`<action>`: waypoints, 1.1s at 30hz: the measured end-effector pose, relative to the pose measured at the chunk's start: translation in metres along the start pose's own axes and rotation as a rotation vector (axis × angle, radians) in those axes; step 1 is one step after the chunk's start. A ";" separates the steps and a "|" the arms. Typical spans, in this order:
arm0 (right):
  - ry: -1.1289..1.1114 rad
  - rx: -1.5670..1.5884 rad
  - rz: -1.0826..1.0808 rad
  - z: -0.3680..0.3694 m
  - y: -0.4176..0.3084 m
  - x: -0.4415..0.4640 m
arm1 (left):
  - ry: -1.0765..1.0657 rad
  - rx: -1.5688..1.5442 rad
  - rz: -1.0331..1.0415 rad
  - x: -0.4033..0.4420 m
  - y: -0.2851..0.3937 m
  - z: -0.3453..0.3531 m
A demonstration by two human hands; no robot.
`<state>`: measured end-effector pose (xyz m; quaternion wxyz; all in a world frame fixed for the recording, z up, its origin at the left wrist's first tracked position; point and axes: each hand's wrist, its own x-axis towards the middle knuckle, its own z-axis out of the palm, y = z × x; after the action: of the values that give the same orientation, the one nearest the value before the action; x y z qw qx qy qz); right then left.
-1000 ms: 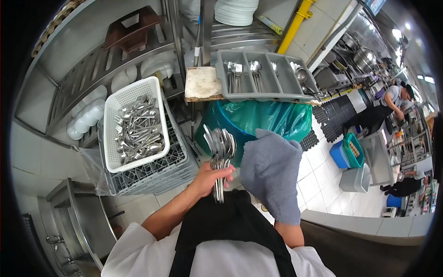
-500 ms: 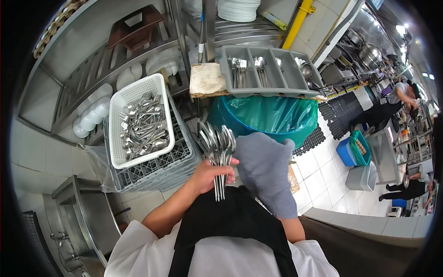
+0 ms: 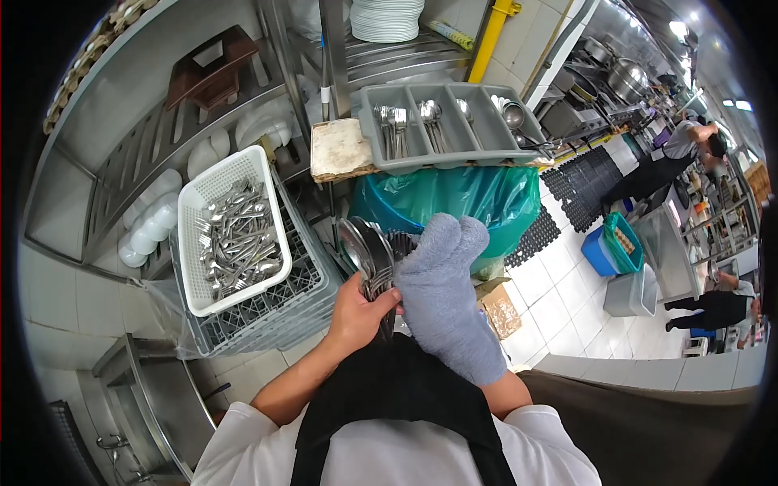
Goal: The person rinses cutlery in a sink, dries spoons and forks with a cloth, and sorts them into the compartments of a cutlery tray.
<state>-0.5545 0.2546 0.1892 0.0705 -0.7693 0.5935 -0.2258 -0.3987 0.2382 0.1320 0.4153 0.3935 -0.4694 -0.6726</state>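
Note:
My left hand (image 3: 355, 320) is closed around a bunch of spoons and forks (image 3: 369, 257), held with their heads up in front of my apron. A thick grey cloth (image 3: 446, 304) covers my right hand like a mitt, so its fingers are hidden; only the forearm (image 3: 506, 394) shows below. The cloth lies against the right side of the bunch. To the left, a white perforated basket (image 3: 194, 279) holds a heap of mixed cutlery (image 3: 241, 243). Ahead stands a grey divided tray (image 3: 454, 89) with forks, spoons and a ladle in separate compartments.
The basket sits on stacked grey dish racks (image 3: 312, 304). Below the tray is a bin with a green liner (image 3: 502, 206). A wooden board (image 3: 340, 148) lies left of the tray. White plates (image 3: 387, 20) stand on the shelf behind. Two people are farther off at right.
The grey cloth has come up and in against the cutlery. The bunch has tilted and fanned, its heads leaning left. The view has shifted slightly.

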 end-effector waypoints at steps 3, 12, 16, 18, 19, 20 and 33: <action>-0.139 0.121 0.014 -0.001 0.000 0.000 | 0.005 -0.083 -0.014 0.001 -0.005 -0.007; 0.145 0.181 0.150 -0.006 -0.006 0.029 | 0.011 -0.069 -0.132 -0.004 0.003 0.003; 0.302 0.450 0.550 -0.010 -0.013 0.055 | -0.035 -0.098 -0.097 -0.003 0.006 0.005; 0.322 0.492 0.611 -0.011 -0.011 0.066 | -0.046 -0.076 -0.124 -0.003 0.005 0.003; 0.262 0.579 0.588 -0.006 -0.005 0.070 | -0.017 -0.092 -0.096 -0.002 0.003 0.004; 0.198 0.663 0.565 0.001 0.002 0.072 | -0.014 -0.098 -0.093 -0.001 0.004 0.003; 0.301 1.115 0.555 0.002 -0.028 0.113 | -0.066 -0.132 -0.069 0.002 0.012 -0.013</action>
<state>-0.5068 0.1553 0.2283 0.4317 -0.3948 0.5675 -0.5794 -0.3853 0.2302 0.1398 0.4011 0.3590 -0.4235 -0.7286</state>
